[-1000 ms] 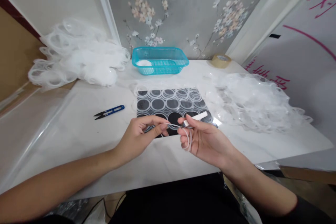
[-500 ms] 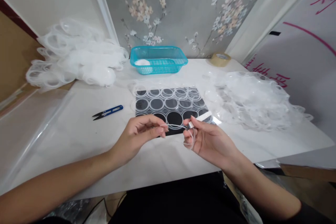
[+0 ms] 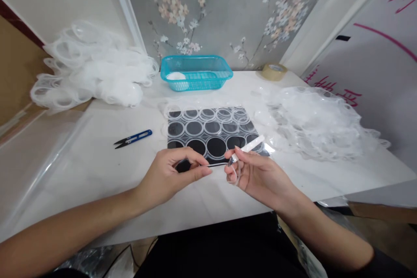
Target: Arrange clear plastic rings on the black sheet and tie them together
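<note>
My left hand (image 3: 177, 173) is closed in a pinch on one end of a thin whitish ring-like strip (image 3: 217, 164). The strip runs nearly straight across to my right hand (image 3: 260, 176), where a small loop of it hangs by the curled fingers. Between thumb and forefinger, my right hand grips a slim white-handled tool (image 3: 250, 146) with a short metallic tip; its exact kind is unclear. Both hands are just above the near edge of a black sheet (image 3: 216, 147) covered with rows of translucent white rings.
Blue thread snips (image 3: 133, 138) lie on the white table (image 3: 107, 173) at left. A turquoise basket (image 3: 208, 84) with a white item inside stands at the back, near a tape roll (image 3: 273, 72). Translucent ring sheets are heaped at left (image 3: 97, 69) and right (image 3: 316, 121).
The strip between my hands has gone from curved to nearly straight. My left fingers have moved slightly right and down. The white tool has tilted, and its metallic tip shows more.
</note>
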The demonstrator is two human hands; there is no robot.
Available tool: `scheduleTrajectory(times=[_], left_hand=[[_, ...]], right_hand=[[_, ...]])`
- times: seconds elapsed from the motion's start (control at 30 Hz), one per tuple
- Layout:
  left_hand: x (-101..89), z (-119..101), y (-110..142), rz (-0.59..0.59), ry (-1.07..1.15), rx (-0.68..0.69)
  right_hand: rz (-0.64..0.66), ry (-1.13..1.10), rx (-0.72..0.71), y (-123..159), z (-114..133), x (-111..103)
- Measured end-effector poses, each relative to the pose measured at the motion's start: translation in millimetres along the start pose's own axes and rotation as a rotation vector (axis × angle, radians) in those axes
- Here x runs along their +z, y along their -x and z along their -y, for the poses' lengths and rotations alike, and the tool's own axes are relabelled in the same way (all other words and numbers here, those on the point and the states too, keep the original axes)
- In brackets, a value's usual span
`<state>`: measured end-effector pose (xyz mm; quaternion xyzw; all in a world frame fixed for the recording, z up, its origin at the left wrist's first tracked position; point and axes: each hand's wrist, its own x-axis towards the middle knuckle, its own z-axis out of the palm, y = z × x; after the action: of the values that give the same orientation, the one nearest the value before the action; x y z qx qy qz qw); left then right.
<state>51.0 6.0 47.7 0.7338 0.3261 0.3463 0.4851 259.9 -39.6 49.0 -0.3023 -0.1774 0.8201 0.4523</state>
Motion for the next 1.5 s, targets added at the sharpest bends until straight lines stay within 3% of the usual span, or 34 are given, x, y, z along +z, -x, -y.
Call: scheduleTrajectory(times=[0.13, 0.2, 0.33, 0.43, 0.5, 0.57, 0.63, 0.7, 0.77, 0.87, 0.93, 1.0, 1.13, 1.2, 1.37, 1.5], left_hand=[[0.4, -1, 0, -0.039, -0.102, 0.224], [-0.2, -3, -2, -0.064, -0.154, 0.37], [-4.5, -11, -4, -0.088, -0.264, 0.575], [-9.8, -18, -4, -0.098, -0.325, 0.632], [-13.2, -24, -3, -0.102, -0.361, 0.651], [-16.2, -28, -3, -0.106, -0.384, 0.662], [-19.4, -33, -3, -0.113, -0.401, 0.676], [-24.5, -38, -2, -0.124, -0.429, 0.7], [-33.1, -41, 1, -0.114, -0.493, 0.724], [-53.8, -41, 12, -0.104, -0.607, 0.783], [-70.7, -37, 20, -0.159, -0.671, 0.819], [-87.5, -32, 26, -0.274, -0.7, 0.816], [-113.2, -18, 32, -0.593, -0.658, 0.748], [-119.5, -14, 34, -0.627, -0.678, 0.743], [-115.4, -18, 41, -0.544, -0.743, 0.776], [-103.3, -26, 42, -0.507, -0.743, 0.785]], right_hand=[[-0.009, 0.065, -0.002, 1, 0, -1], [-0.029, 0.201, 0.001, -5, 6, -5], [-0.114, 0.846, 0.126, -35, 32, -17], [-0.078, 1.304, 0.278, -62, 54, -22], [-0.054, 1.532, 0.236, -76, 66, -22], [-0.099, 1.689, 0.085, -84, 74, -21], [-0.218, 1.686, -0.129, -88, 79, -19], [-0.283, 1.502, -0.28, -89, 78, -16], [-0.212, 1.187, -0.26, -91, 73, -10], [0.024, 0.693, -0.083, -102, 57, 5], [0.144, 0.581, -0.073, -117, 41, 19], [0.23, 0.756, -0.198, -139, 22, 36], [0.415, 1.69, -0.584, -189, -18, 72], [0.504, 1.998, -0.618, -210, -35, 85], [0.577, 2.064, -0.548, -233, -57, 93], [0.473, 1.985, -0.543, -214, -51, 85]])
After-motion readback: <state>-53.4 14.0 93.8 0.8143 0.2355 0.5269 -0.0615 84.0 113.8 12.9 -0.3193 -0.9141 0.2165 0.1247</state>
